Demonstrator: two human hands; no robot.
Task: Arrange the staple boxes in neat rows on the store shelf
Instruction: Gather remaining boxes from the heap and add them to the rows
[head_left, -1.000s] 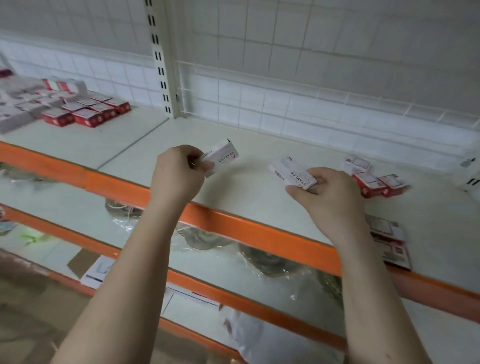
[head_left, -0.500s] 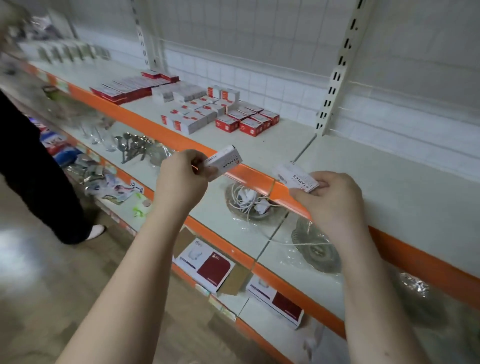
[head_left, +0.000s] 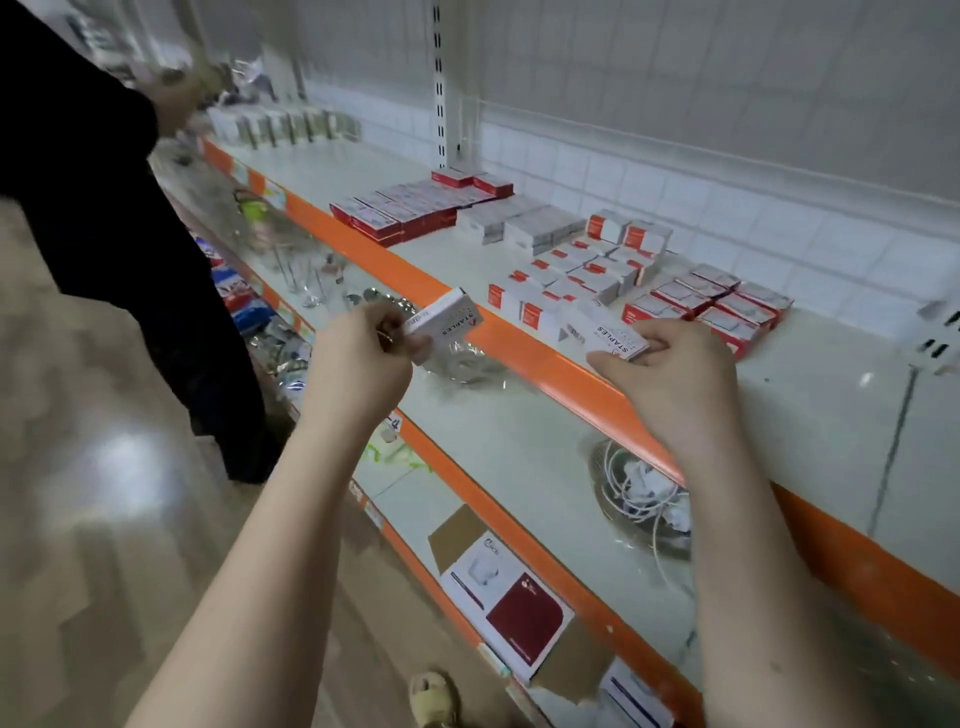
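White staple box (head_left: 445, 318) pinched in left hand (head_left: 358, 364), off the shelf edge; second staple box (head_left: 605, 332) gripped by right hand (head_left: 670, 374) over orange shelf (head_left: 545, 358) lip, just beside shelved boxes (head_left: 566, 283).

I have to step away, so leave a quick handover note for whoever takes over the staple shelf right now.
Left hand holds one white staple box. Right hand holds another staple box at the shelf's orange edge.
Done: rows of red-and-white staple boxes already sit on the shelf, with more to the right and further back.
Left: set both held boxes into the rows and straighten them.
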